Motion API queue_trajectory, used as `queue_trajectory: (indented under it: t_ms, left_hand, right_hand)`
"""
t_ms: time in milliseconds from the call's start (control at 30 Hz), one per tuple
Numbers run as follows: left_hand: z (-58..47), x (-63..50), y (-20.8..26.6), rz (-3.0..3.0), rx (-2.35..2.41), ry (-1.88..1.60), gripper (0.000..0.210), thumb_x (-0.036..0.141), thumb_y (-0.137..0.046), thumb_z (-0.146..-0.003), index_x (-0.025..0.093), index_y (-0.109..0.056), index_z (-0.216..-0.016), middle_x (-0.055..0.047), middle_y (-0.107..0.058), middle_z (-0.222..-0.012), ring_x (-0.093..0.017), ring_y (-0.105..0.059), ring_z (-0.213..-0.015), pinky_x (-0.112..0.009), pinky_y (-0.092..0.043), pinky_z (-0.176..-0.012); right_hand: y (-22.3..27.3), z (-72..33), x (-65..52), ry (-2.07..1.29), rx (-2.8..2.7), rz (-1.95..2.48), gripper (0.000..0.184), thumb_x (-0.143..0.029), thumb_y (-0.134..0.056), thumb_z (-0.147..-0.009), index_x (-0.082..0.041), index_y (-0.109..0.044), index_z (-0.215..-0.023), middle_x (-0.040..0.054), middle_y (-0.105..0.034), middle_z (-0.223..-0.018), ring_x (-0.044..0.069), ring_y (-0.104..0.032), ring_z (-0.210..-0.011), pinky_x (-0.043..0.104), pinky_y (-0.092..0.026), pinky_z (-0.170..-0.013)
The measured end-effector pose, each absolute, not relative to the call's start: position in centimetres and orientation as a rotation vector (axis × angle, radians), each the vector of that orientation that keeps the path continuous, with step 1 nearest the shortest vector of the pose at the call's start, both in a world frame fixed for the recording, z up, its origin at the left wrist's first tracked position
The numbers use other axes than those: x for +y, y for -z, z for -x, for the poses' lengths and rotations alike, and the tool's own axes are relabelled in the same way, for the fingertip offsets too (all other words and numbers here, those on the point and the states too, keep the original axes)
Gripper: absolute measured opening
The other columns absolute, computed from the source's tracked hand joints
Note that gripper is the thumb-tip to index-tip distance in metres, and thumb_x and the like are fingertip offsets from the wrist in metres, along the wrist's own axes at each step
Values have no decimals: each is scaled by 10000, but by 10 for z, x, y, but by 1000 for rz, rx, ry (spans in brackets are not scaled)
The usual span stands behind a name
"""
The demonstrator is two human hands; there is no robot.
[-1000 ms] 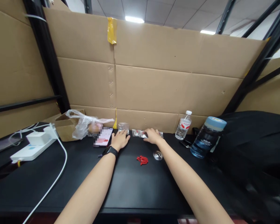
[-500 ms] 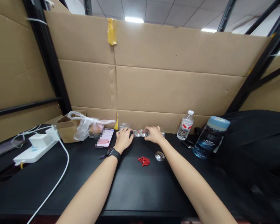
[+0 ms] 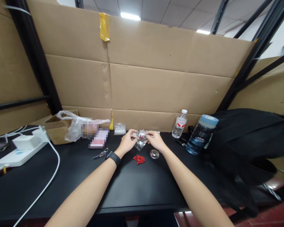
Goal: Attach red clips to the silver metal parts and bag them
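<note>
A small clear plastic bag [image 3: 142, 136] with something shiny and a touch of red inside is between my hands. My left hand [image 3: 128, 140] pinches its left side, fingers closed. On the opposite side, my right hand [image 3: 156, 141] grips it with thumb and fingertips. Just below them on the black table [image 3: 132, 186] lies a pile of small red pieces [image 3: 139, 159]. A round shiny clear disc [image 3: 154, 154] rests right of that pile, near my right wrist. Behind my left hand is a flat packet of clear bags [image 3: 120, 128].
To the left are a keychain [image 3: 101, 154], a phone [image 3: 99, 138], a cardboard box [image 3: 58, 129] with a plastic bag, and a white power strip [image 3: 21, 156]. A water bottle [image 3: 180, 124], a blue-lidded bottle [image 3: 201, 135] and a black backpack [image 3: 241, 142] stand right. Cardboard [image 3: 142, 85] walls the back.
My hands have come closer together, lifting the bag and drawing it slightly toward me. The packet behind my left hand and the keychain show more fully. The view has turned a little right.
</note>
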State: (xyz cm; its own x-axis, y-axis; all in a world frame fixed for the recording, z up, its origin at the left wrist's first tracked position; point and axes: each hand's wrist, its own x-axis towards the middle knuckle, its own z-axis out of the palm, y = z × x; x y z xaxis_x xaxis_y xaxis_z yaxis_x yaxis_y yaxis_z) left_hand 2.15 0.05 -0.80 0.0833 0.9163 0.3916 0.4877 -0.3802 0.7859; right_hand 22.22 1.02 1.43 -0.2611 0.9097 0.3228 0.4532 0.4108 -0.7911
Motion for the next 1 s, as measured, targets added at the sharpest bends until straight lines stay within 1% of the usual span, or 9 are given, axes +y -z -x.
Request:
queue_trajectory:
  t_ms: [100, 233, 400, 500, 600, 667, 767, 833, 1000]
  left_hand:
    - [-19, -3, 8, -2018, 1479, -1088, 376, 208, -649, -820, 293, -565, -1177, 20, -788, -939, -224, -707, -1044, -391, -440, -981]
    - [-18, -3, 12, -2117, 1537, -937, 358, 233, -612, -857, 308, -555, -1203, 19, -790, -990, -224, -686, -1107, -399, -403, -995]
    - [-19, -1, 16, -2188, 1514, -840, 377, 226, -622, -823, 303, -567, -1188, 15, -778, -1045, -220, -674, -1108, -395, -395, -976]
    - [-21, -1, 16, -2227, 1506, -836, 383, 243, -638, -809, 291, -587, -1185, -7, -766, -1075, -236, -663, -1107, -408, -392, -973]
    - [-23, -3, 15, -2255, 1489, -856, 294, 310, -606, -855, 288, -623, -1147, -18, -760, -1074, -245, -653, -1106, -422, -388, -973]
    - [-23, -4, 14, -2256, 1477, -861, 253, 343, -562, -894, 290, -640, -1129, -22, -763, -1054, -242, -653, -1097, -423, -387, -976]
    - [-24, -5, 14, -2259, 1469, -848, 246, 339, -541, -907, 288, -649, -1123, -26, -763, -1042, -237, -651, -1094, -420, -384, -978]
    - [-23, -4, 15, -2269, 1470, -846, 241, 328, -545, -902, 286, -650, -1116, -23, -760, -1044, -237, -648, -1102, -419, -379, -978]
    - [-22, -1, 19, -2295, 1466, -849, 240, 283, -574, -866, 282, -645, -1096, -18, -748, -1053, -240, -639, -1118, -416, -368, -974]
  right_hand:
    - [-12, -227, 11, -479, -1993, 1198, 236, -224, -501, -894, -174, -727, -854, 54, -753, -809, 189, -716, -693, 265, -517, -687]
    - [-14, -233, 10, -345, -1995, 1258, 203, -225, -560, -883, -202, -747, -805, 71, -760, -845, 228, -694, -840, 302, -476, -812]
    - [-21, -240, 10, -87, -2032, 1387, 224, -248, -552, -922, -230, -776, -920, 68, -751, -973, 209, -669, -892, 280, -453, -796]
    - [-28, -245, 10, -41, -2052, 1391, 235, -258, -546, -937, -239, -780, -957, 66, -742, -1007, 214, -663, -934, 285, -456, -806]
    - [-33, -251, 13, -27, -2017, 1323, 243, -262, -545, -943, -224, -784, -962, 76, -731, -1000, 214, -662, -947, 294, -465, -846]
    - [-34, -258, 17, -45, -1994, 1292, 241, -249, -554, -930, -207, -790, -942, 83, -730, -953, 213, -668, -904, 304, -473, -845]
    - [-32, -271, 23, -202, -1931, 1271, 171, -229, -629, -847, -197, -797, -851, 81, -747, -869, 221, -672, -824, 332, -484, -834]
    - [-29, -282, 27, -345, -1802, 1247, 136, -269, -696, -781, -192, -790, -842, 75, -756, -826, 224, -673, -783, 349, -499, -814]
    - [-24, -307, 33, -507, -1619, 1196, 354, -434, -721, -728, -140, -759, -923, 92, -763, -836, 200, -672, -719, 328, -525, -705]
